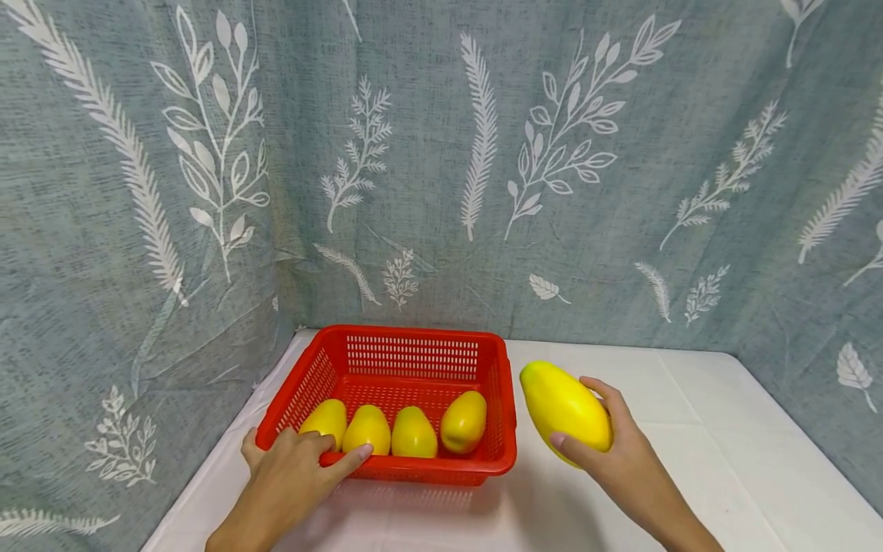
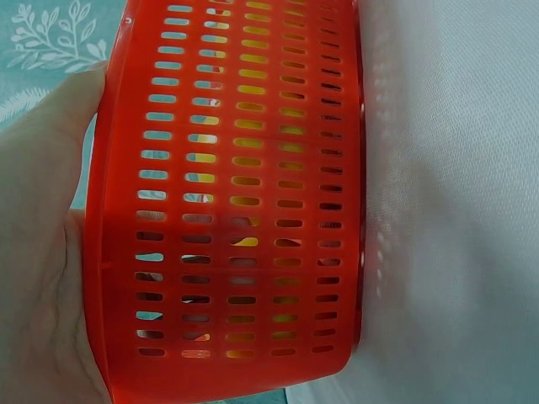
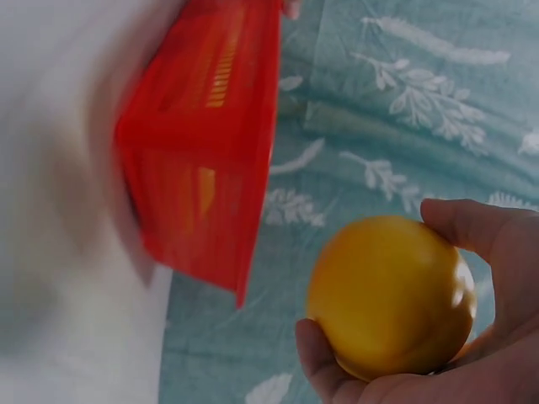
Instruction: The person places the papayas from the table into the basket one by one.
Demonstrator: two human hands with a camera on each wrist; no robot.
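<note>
A red plastic basket [image 1: 500, 414] with slotted walls stands on the table, several yellow mangoes [image 1: 415, 433] lying in it, mostly along its near side. My left hand [image 1: 286, 475] grips the basket's rim at the near left corner, thumb along the front edge. Seen from the left wrist, that hand lies against the rim beside the slotted wall [image 2: 223, 202]. Right of the basket, my right hand [image 1: 631, 452] holds another yellow mango [image 1: 562, 406] above the table, greenish tip pointing up and left. The right wrist view shows this mango [image 3: 392, 295] between thumb and fingers.
A white cloth [image 1: 690, 429] covers the table, which extends to the right of the basket. Grey-green curtains [image 1: 428, 192] with white leaf prints hang behind the table and along both sides, close to the basket's back and left.
</note>
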